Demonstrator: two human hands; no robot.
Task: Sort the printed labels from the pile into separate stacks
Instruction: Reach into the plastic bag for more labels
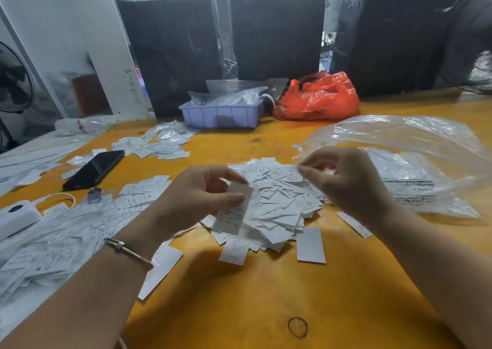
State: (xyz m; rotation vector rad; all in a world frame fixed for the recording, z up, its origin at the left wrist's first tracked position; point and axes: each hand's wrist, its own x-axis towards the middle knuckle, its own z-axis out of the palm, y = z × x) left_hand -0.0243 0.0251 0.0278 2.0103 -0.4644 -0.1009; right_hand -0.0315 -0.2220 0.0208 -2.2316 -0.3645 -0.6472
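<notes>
Left hand (198,191) pinched 1 white printed label (234,210) over loose heap of labels (277,210). Right hand (343,178) curled, fingertips pinching another label edge (294,174).

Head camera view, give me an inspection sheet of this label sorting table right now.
Surface: orange wooden table.
Job's things: loose label pile at centre; sorted labels spread at left.
Clutter: black phone, blue tray, red plastic bag, clear plastic bag, rubber band.
Grippers: left hand pinches a label; right hand above the pile, fingers curled, hold unclear.
Cables: white cable from white device.
Surroundings: wrapped black bundles, fans.
</notes>
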